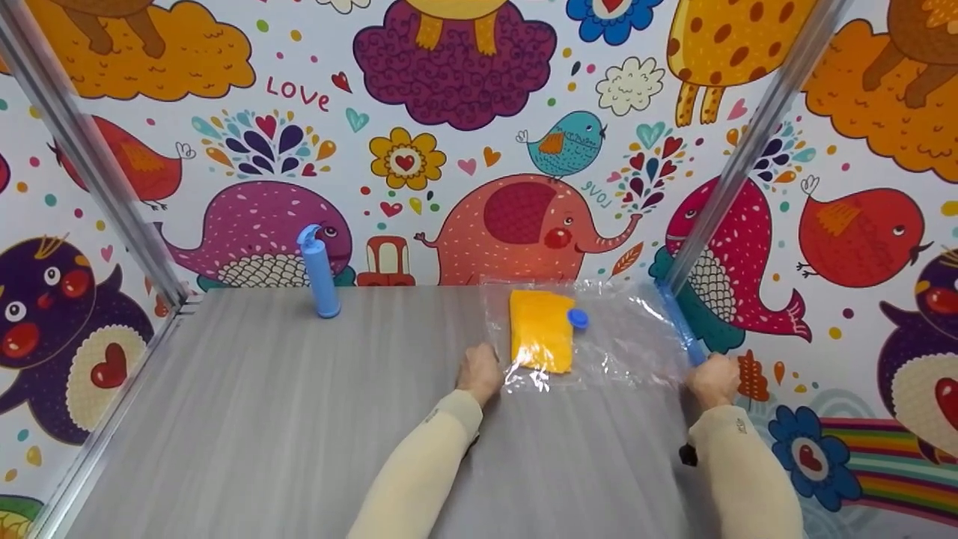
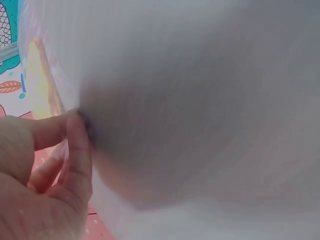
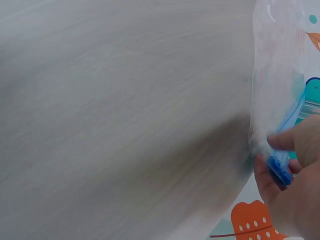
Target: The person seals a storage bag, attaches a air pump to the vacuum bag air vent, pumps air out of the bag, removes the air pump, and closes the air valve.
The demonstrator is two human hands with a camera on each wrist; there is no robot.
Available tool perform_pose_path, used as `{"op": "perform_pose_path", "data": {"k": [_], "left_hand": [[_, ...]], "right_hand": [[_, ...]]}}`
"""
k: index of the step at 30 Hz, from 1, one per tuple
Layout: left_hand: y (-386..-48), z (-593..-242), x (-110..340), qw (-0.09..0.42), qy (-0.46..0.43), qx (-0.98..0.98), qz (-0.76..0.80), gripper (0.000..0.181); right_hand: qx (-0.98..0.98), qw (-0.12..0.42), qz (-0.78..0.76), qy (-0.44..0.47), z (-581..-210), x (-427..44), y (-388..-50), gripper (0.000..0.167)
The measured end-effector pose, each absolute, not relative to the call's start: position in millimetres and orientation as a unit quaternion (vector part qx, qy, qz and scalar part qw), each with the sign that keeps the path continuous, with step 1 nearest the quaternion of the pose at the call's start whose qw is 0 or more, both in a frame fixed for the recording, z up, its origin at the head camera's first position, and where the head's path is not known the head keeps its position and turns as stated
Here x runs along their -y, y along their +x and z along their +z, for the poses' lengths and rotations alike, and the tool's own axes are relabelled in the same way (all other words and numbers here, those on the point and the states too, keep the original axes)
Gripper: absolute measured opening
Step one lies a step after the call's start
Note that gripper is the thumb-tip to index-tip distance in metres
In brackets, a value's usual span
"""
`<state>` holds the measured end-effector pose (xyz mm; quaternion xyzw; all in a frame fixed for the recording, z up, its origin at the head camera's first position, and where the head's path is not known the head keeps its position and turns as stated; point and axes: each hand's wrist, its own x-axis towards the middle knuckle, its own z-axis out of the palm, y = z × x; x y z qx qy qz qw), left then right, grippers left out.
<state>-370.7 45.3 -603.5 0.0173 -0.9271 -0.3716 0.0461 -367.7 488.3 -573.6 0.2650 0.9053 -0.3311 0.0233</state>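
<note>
**Arrangement on the Table [image 1: 262, 434]**

From here, the bag [image 1: 636, 333] extends over the table's right portion. Inside, the packed item [image 1: 540, 333] occupies the left half; the cap [image 1: 578, 318] sits at that item's right edge. A strip [image 1: 683, 329] borders the bag's right side. The left hand [image 1: 480, 370] is at its front left corner, the right hand [image 1: 715, 380] at its front right. The cylinder [image 1: 322, 281] stands well left, near the back wall [image 1: 486, 161].

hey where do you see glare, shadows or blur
Head: white glare flecks the clear plastic bag; left wrist: a broad, soft-edged shadow darkens the gray table beside the left hand; right wrist: a soft shadow stretches toward the right hand, which looks slightly blurred.
</note>
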Motion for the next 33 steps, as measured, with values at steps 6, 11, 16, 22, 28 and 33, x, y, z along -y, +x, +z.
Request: {"op": "perform_pose_path", "data": {"k": [6, 11, 16, 22, 28, 33], "left_hand": [[-360, -590, -38, 0.015, 0.027, 0.928, -0.372, 0.018], [-370, -608, -34, 0.021, 0.018, 0.933, -0.358, 0.016], [-362, -598, -28, -0.001, 0.029, 0.932, -0.362, 0.012], [-359, -597, -21, -0.009, 0.021, 0.934, -0.357, 0.011], [-362, -600, -9, -0.016, 0.005, 0.932, -0.362, 0.013], [-366, -610, -2, -0.030, 0.002, 0.932, -0.361, 0.020]], "right_hand": [[-0.884, 0.010, -0.375, 0.278, -578, -490, -362, 0.070], [-0.886, 0.016, -0.373, 0.277, -576, -486, -358, 0.062], [-0.888, 0.026, -0.369, 0.273, -570, -483, -356, 0.056], [-0.899, 0.035, -0.352, 0.260, -568, -481, -355, 0.052], [-0.902, 0.036, -0.354, 0.246, -565, -473, -357, 0.052], [-0.906, 0.037, -0.353, 0.232, -562, -465, -355, 0.056]]}}
